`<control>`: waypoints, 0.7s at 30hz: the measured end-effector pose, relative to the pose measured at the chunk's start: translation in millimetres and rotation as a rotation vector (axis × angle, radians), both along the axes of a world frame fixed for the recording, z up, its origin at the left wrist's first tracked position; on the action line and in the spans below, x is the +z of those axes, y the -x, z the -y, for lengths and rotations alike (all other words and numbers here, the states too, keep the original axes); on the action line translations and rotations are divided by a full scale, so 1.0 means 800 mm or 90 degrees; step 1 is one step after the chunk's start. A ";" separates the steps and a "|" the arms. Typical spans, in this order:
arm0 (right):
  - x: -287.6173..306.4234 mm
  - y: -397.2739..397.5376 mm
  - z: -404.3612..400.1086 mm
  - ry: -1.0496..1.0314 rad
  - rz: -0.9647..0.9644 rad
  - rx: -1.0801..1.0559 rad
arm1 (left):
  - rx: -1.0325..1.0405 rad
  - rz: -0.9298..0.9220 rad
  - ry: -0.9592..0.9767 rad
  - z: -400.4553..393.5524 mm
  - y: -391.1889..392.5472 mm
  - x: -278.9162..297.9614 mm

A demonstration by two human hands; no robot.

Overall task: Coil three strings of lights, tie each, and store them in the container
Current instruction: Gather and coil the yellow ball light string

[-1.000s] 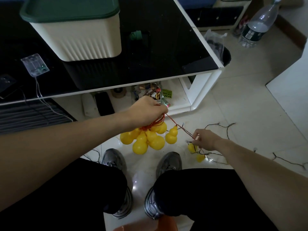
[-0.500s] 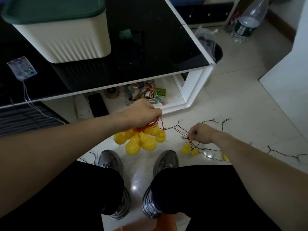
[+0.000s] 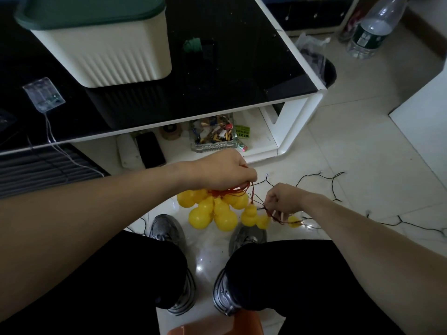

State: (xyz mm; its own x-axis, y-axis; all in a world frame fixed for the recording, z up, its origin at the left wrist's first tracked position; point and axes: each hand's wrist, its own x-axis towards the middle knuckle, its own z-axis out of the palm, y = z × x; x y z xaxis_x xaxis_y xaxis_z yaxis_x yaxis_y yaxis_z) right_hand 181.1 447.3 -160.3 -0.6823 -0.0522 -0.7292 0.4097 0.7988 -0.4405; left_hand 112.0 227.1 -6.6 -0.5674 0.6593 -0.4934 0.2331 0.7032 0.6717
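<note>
My left hand [image 3: 223, 171] is closed around the red wire [image 3: 232, 191] of the light string — the yellow bulbs [image 3: 212, 209] hang in a bunch under it, above the floor between my shoes [image 3: 169, 232]. My right hand [image 3: 285, 200] pinches the same wire just beside. The container [image 3: 104, 47] stands on the black table [image 3: 242, 68], its lid on.

My knees hem in the floor [image 3: 362, 146] nearest me, with my shoes [image 3: 169, 228] at the gap between them. The yellow bulbs [image 3: 212, 211] hang right there. Ahead, the table [image 3: 242, 68] edge overhangs a crowded lower shelf [image 3: 261, 146]. Open tile lies to my right, crossed only by a dark wire [image 3: 319, 177] and, farther off, a water bottle [image 3: 372, 30].
</note>
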 end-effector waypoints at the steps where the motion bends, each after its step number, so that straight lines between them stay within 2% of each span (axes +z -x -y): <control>1: 0.000 -0.001 0.002 -0.003 0.024 0.004 | 0.002 -0.010 0.001 0.001 0.002 -0.002; 6: 0.000 -0.006 0.002 0.017 0.056 -0.020 | -0.026 -0.076 0.000 0.004 0.010 -0.005; 12: -0.012 -0.011 -0.003 -0.019 0.052 -0.070 | -0.041 -0.108 -0.018 0.007 0.013 0.001; 15: -0.013 -0.012 -0.004 -0.042 0.045 -0.041 | -0.042 -0.094 -0.036 0.007 0.013 0.005; 19: -0.016 -0.013 0.000 -0.113 0.006 0.095 | -0.052 -0.070 -0.066 0.006 0.009 0.009; 21: -0.021 -0.014 0.000 -0.083 -0.018 0.085 | -0.062 -0.058 -0.071 0.005 0.005 0.012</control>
